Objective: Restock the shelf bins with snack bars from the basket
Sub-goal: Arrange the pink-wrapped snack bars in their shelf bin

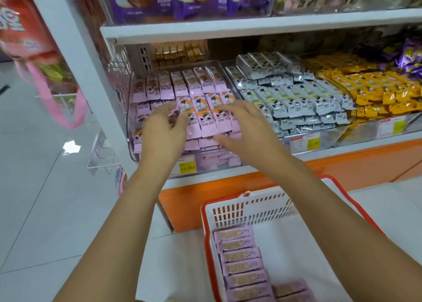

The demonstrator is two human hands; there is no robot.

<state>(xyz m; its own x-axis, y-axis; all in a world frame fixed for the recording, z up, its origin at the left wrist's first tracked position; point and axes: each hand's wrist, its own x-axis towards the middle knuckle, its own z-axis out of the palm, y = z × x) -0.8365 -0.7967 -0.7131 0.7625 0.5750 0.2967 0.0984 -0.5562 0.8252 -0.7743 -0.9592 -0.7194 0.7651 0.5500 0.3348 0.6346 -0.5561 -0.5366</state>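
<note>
Snack bars [201, 110], pink, in clear bin [134, 155]: left hand [163, 130] and right hand [245, 128] spread on top, gripping nothing, probably squaring rows; basket [251, 210] below bin holds more.

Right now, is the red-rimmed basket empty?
No, a row of pink snack bars lies along the left side of the basket.

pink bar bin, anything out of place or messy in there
Nothing spilled or torn. The back pink bars stand in line; the front rows under the left hand and right hand overlap unevenly, and some lie flat at the bin's bottom front.
</note>
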